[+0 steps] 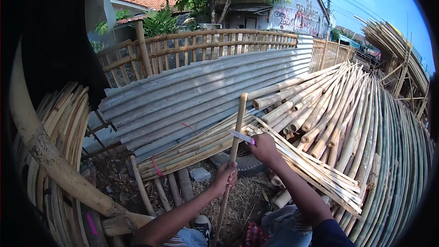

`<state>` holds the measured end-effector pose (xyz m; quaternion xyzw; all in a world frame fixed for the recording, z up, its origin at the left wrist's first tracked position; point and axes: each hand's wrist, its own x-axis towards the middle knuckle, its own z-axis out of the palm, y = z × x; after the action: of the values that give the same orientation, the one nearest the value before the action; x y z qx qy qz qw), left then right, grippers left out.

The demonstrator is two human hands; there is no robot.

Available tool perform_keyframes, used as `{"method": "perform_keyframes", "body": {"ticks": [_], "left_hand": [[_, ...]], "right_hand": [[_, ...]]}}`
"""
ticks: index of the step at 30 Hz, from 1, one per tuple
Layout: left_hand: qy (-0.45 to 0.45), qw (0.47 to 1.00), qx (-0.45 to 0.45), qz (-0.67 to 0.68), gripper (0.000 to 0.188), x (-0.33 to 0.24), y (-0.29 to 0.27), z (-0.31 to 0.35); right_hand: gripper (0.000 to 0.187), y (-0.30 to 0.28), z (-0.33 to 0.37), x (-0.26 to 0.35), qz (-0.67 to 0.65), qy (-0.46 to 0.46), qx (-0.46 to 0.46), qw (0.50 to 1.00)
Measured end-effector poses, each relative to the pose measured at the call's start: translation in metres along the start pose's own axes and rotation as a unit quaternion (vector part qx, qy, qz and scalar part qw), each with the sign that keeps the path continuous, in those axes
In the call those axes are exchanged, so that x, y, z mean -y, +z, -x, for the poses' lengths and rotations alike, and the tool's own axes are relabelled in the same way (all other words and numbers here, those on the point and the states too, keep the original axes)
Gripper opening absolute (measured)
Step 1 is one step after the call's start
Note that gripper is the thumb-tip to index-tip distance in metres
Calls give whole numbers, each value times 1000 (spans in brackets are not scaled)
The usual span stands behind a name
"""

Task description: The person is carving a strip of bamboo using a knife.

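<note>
My left hand (224, 178) is closed around the lower part of a bamboo pole (238, 123), which stands nearly upright before me and leans slightly right at its top. In my right hand (264, 148) is a knife (241, 136) with a pink-marked handle. Its pale blade points left and lies across the pole, above my left hand. Whether the edge has cut into the pole I cannot tell. Behind the pole rests a bundle of split bamboo strips (183, 158), tied with pink string (157, 167).
A large pile of bamboo poles (338, 123) fills the right, with pale split strips (315, 174) at its near side. A tyre (244, 162) lies under the bundle. Corrugated sheeting (206, 82) and a bamboo fence (219, 43) stand behind. A thick bamboo pole (59, 169) crosses the left.
</note>
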<state>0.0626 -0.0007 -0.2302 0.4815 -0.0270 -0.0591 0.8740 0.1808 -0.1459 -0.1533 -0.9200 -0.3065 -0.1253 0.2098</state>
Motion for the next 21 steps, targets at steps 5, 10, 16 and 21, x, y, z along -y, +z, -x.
{"method": "perform_keyframes", "body": {"ticks": [5, 10, 16, 21], "left_hand": [[7, 1000, 5, -7, 33, 6, 3, -6], [-19, 1000, 12, 1, 35, 2, 4, 0], [3, 1000, 24, 5, 33, 1, 0, -2], [-19, 999, 30, 7, 31, 5, 2, -1]], "right_hand": [[21, 5, 30, 15, 40, -121, 34, 991], [23, 16, 29, 9, -14, -55, -7, 998], [24, -9, 5, 8, -19, 14, -11, 1000], [25, 8, 22, 13, -80, -61, 16, 995]]}}
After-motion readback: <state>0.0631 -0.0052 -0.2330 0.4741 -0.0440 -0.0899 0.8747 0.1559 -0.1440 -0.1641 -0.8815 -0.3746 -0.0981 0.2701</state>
